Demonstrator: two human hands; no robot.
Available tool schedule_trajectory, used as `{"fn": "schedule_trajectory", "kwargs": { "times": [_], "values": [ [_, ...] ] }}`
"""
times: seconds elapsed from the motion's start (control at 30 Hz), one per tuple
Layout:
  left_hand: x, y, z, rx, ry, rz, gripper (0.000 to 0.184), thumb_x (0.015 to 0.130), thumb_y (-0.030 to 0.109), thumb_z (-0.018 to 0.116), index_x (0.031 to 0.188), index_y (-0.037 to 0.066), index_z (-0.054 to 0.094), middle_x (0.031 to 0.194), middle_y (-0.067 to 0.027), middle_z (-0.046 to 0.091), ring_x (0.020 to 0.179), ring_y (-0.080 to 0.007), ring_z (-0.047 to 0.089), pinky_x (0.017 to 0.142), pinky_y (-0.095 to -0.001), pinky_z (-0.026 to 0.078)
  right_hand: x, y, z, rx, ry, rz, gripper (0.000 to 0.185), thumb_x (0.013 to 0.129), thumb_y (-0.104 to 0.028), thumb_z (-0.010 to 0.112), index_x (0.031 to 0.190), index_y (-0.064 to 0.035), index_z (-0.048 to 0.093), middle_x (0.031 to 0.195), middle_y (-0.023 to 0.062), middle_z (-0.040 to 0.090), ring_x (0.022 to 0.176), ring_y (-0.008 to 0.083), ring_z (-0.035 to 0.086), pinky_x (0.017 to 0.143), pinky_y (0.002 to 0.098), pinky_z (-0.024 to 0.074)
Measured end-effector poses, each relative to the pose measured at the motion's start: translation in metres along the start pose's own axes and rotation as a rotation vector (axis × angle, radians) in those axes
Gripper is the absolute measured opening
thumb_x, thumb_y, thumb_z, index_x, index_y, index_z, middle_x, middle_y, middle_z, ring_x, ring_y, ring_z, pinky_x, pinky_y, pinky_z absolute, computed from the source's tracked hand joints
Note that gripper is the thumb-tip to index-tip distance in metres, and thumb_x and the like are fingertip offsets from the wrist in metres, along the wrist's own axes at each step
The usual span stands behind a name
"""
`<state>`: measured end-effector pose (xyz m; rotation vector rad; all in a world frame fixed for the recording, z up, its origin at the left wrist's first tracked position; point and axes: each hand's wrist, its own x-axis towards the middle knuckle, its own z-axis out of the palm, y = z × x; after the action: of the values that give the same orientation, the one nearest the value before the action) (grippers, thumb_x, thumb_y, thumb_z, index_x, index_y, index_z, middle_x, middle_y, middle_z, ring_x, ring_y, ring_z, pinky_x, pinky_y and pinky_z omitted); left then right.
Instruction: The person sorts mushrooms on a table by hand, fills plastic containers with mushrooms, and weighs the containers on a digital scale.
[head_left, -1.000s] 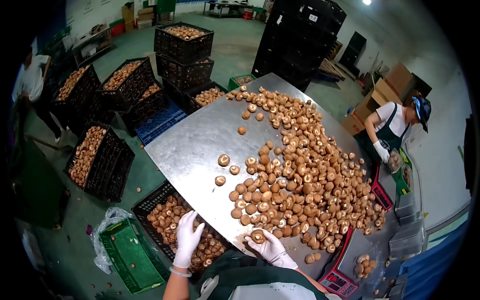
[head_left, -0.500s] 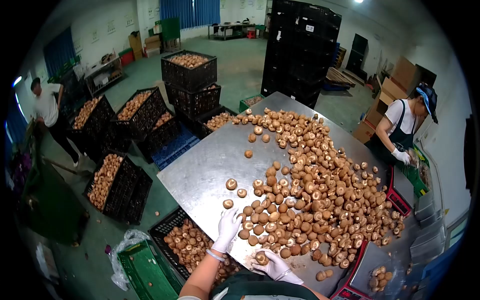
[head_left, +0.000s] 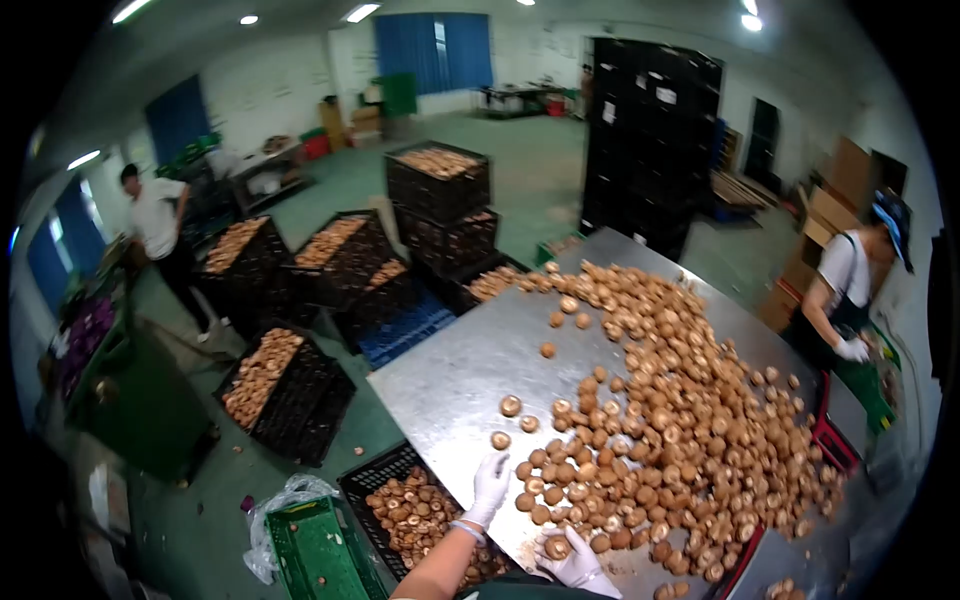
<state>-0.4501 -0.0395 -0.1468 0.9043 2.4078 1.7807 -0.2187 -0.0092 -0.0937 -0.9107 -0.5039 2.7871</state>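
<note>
A broad pile of brown shiitake mushrooms (head_left: 690, 420) covers much of the metal table (head_left: 450, 370). My left hand (head_left: 489, 490), in a white glove, reaches over the table's near left edge. Its fingers are stretched out just below a loose mushroom (head_left: 500, 440), with nothing visible in them. Close to my body, my right hand (head_left: 577, 566), also gloved, has its thumb and fingers round one mushroom (head_left: 557, 547). Below the table edge, beside my left forearm, stands a black crate (head_left: 352, 484) with mushrooms in it.
A green crate (head_left: 322, 545) lies on the floor at the lower left. Several black crates of mushrooms (head_left: 300, 400) stand beyond the table, with a tall black crate stack (head_left: 650, 140) behind. Red-edged scales (head_left: 832, 430) line the right side, where a co-worker (head_left: 840, 290) stands. Another person (head_left: 158, 225) is far left.
My view has tilted up and turned left, so the scene sits lower and further right. My right hand still holds a mushroom; my left stays near the same table edge.
</note>
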Motion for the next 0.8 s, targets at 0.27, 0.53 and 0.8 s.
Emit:
{"fn": "schedule_trajectory", "kwargs": {
  "times": [0.27, 0.53, 0.8],
  "values": [
    [0.000, 0.012, -0.007, -0.084, -0.033, -0.044, 0.020, 0.085, 0.016, 0.060, 0.101, 0.005, 0.062, 0.088, -0.0110, 0.060, 0.076, -0.0244, 0.061, 0.070, -0.0324, 0.050, 0.009, 0.002, -0.001, -0.040, -0.074, 0.041, 0.045, 0.094, -0.045, 0.044, 0.113, -0.0061, 0.056, 0.106, 0.0128, 0.061, 0.096, 0.0280, 0.058, 0.085, 0.0452, 0.0474],
    [0.000, 0.011, -0.014, -0.051, -0.072, -0.026, 0.019, 0.087, 0.017, 0.057, 0.098, 0.003, 0.061, 0.088, -0.0121, 0.060, 0.075, -0.0268, 0.059, 0.069, -0.0337, 0.048, 0.010, -0.001, -0.002, -0.015, -0.100, 0.068, 0.045, 0.094, -0.046, 0.044, 0.114, -0.0066, 0.056, 0.105, 0.0123, 0.061, 0.095, 0.0276, 0.058, 0.084, 0.0447, 0.0473],
    [-0.004, 0.013, -0.007, -0.172, -0.085, -0.158, 0.026, 0.086, 0.017, 0.058, 0.107, 0.003, 0.061, 0.090, -0.0148, 0.064, 0.082, -0.0268, 0.063, 0.076, -0.0339, 0.050, 0.010, -0.008, -0.007, 0.010, -0.105, 0.046, 0.046, 0.094, -0.046, 0.044, 0.114, -0.0071, 0.056, 0.105, 0.0118, 0.061, 0.094, 0.0271, 0.058, 0.084, 0.0441, 0.0472]
  ]
}}
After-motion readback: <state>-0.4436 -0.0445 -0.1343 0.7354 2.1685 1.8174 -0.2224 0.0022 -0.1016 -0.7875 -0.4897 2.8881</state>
